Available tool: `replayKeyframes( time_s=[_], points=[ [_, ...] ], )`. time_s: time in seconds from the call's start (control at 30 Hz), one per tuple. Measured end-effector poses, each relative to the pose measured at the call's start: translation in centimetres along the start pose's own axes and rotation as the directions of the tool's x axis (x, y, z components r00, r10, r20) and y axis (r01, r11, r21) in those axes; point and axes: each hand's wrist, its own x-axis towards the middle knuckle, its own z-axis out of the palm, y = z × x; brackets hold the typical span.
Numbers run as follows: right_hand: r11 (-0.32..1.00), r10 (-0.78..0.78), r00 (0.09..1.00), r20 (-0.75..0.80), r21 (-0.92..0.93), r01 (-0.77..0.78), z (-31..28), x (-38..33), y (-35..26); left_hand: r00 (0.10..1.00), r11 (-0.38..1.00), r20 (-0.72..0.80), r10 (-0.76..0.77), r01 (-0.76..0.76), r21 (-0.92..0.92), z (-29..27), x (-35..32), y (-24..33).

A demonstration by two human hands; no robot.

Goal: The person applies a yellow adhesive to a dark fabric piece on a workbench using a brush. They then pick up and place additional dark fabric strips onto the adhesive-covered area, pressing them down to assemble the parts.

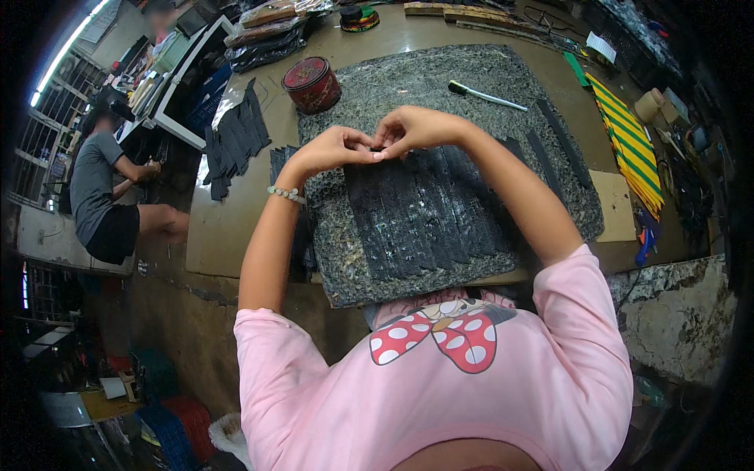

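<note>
My left hand and my right hand meet fingertip to fingertip at the far end of a row of black strips. Both are closed in a pinch, with a dark strip end between the fingers, partly hidden by them. The strips lie side by side, with whitish shiny smears on their surface. Under them is a speckled grey board. Beyond my right hand a white pen-like brush with a dark end lies on the board. A dark red round tin stands at the board's far left corner.
More black strips lie fanned out on the table at left. Single black strips rest along the board's right side. Farther right are yellow-and-green striped bands. A seated person works at far left.
</note>
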Motion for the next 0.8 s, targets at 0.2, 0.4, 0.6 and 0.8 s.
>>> replayKeyframes(
  time_s=[0.2, 0.4, 0.6, 0.8],
  points=[
    [0.869, 0.148, 0.975, -0.168, -0.449, -0.209, -0.4, -2.4, 1.5, 0.998, 0.999, 0.055, -0.035, 0.036, -0.002, 0.1, 0.7, -1.8],
    [0.654, 0.134, 0.954, -0.269, -0.699, -0.289, 3.2, -3.0, 1.0, 0.972, 0.945, 0.000, -0.233, 0.227, 0.236, 0.4, 1.0, -0.5],
    [0.800, 0.157, 0.948, -0.275, -0.528, -0.286, 2.2, -2.4, 1.6, 0.975, 0.847, -0.059, -0.215, 0.216, 0.486, 1.8, 1.9, 1.5],
    [0.883, 0.177, 0.957, -0.230, -0.392, -0.258, 0.3, -3.3, 1.0, 0.979, 0.940, 0.123, -0.163, 0.116, 0.322, 0.3, 2.0, 0.3]
  ],
)
